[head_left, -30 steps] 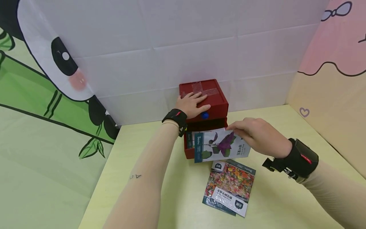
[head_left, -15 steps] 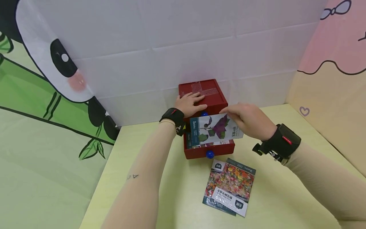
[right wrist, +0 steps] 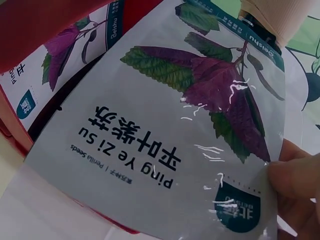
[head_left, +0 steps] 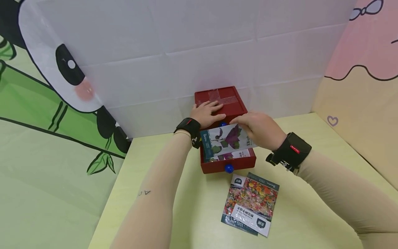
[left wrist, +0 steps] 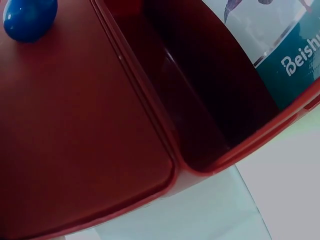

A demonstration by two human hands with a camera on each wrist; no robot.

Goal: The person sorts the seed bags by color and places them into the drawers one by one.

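Note:
A red two-drawer box stands against the back wall, its lower drawer pulled out. My left hand rests on the box top with fingers spread. Between thumb and fingers, my right hand pinches a perilla seed packet by one corner. That packet is tilted over the drawer and hides part of it. Inside the drawer lies another packet with the same purple leaf picture. The left wrist view shows the drawer's dark inner wall but no fingers.
Two flower seed packets overlap on the pale table in front of the drawer. Blue knobs stick out from the lower drawer front and the upper one. A white printed cloth wall stands close behind the box.
My right hand has carried the perilla packet up and left, from in front of the drawer to over it. The left hand has barely moved.

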